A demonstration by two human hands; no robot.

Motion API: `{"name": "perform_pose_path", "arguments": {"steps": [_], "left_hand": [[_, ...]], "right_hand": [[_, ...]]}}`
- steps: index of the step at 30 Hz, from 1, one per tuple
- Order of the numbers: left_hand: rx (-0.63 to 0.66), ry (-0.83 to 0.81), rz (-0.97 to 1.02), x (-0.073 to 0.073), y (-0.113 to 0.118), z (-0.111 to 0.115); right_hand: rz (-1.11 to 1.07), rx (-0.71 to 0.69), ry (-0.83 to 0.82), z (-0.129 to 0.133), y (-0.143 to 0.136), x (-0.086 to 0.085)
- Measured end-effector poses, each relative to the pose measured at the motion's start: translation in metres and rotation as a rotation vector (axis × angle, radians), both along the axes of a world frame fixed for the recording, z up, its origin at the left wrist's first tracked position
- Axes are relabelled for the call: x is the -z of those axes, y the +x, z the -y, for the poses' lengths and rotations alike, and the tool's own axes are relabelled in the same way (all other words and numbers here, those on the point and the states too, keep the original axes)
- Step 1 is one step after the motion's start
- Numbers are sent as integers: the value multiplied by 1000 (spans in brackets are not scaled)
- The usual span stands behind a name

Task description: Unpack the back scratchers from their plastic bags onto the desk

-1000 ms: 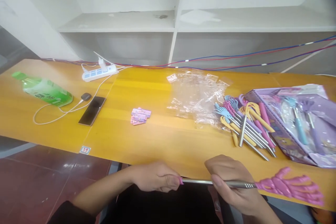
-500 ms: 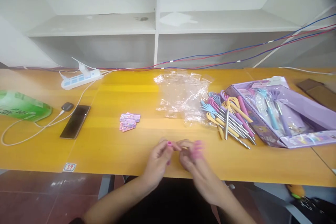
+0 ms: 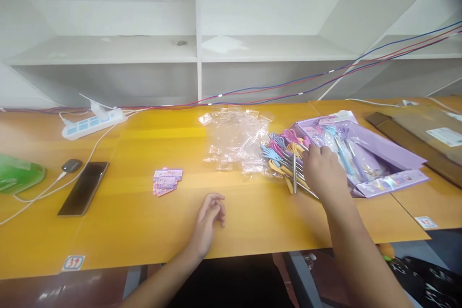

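My right hand (image 3: 325, 173) reaches down onto a pile of telescopic back scratchers (image 3: 285, 159), its fingers closed at a pink one. Most of that back scratcher is hidden behind the hand. The pile has small hand-shaped heads in blue, pink, purple and yellow, with metal rods and coloured handles. My left hand (image 3: 210, 219) hovers near the table's front edge, loosely curled and holding nothing. Ahead of it and to its left lie several small pink and purple printed cards (image 3: 168, 180). Clear plastic bags (image 3: 236, 139) are spread left of the pile.
Right of the pile stands an open purple box (image 3: 397, 147) with bagged back scratchers inside. A brown cardboard package (image 3: 426, 130) lies beyond it. On the left are a phone (image 3: 83, 188), a power strip (image 3: 94, 122), cables and a green bottle (image 3: 19, 173). White shelves (image 3: 108, 50) rise behind.
Both hands were together at the table's front with a pink back scratcher. My right hand has moved right to the pile; my left has let go and stays near the front. The view has turned right.
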State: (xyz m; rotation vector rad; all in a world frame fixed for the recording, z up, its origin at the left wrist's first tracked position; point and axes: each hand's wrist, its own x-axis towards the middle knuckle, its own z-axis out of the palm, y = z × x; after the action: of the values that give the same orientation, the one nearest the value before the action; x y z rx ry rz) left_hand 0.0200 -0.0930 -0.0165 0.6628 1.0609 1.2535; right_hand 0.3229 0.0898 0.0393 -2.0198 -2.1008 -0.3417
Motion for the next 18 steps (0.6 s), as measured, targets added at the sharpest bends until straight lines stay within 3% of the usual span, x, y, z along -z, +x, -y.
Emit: {"name": "perform_pose_path", "arguments": {"steps": [3, 6, 11, 18], "left_hand": [[146, 52, -119, -2, 2, 7], [265, 122, -307, -4, 3, 15], [349, 155, -483, -7, 2, 19], [432, 236, -720, -14, 3, 22]], "right_hand": [[149, -25, 12, -36, 12, 14], [168, 1, 9, -50, 7, 27], [165, 5, 24, -54, 14, 38], [204, -130, 48, -45, 21, 43]]}}
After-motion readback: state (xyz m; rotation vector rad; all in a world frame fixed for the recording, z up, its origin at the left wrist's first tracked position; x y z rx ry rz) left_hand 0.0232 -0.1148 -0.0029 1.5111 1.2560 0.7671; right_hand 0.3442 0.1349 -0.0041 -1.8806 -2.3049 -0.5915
